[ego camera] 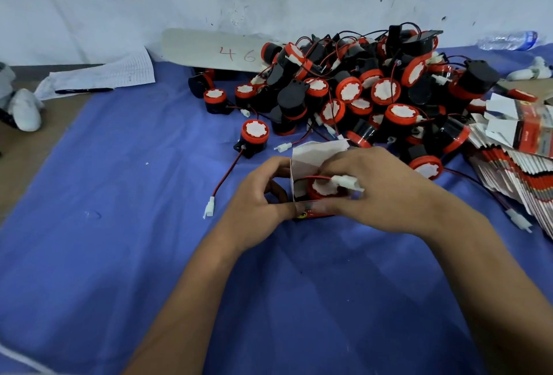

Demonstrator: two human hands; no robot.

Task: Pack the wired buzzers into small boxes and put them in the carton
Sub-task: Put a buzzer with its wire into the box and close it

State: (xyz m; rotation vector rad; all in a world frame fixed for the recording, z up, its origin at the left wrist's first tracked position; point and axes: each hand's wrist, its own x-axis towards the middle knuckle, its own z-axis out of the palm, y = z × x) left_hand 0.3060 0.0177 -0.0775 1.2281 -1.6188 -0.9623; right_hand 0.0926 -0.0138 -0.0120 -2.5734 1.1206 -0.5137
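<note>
Between both hands' grip, left (263, 195) and right (380, 192), small box (311, 210) upright, buzzer (324, 187) face-up inside.

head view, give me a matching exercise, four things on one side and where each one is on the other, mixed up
Things:
1. pen
2. bottle
3. flat boxes
4. buzzer pile

Places:
A. far right, by the wall
B. right edge of the blue cloth
C. on the paper, far left
D. middle, beyond the hands

Pairs: 1-C, 2-A, 3-B, 4-D
</note>
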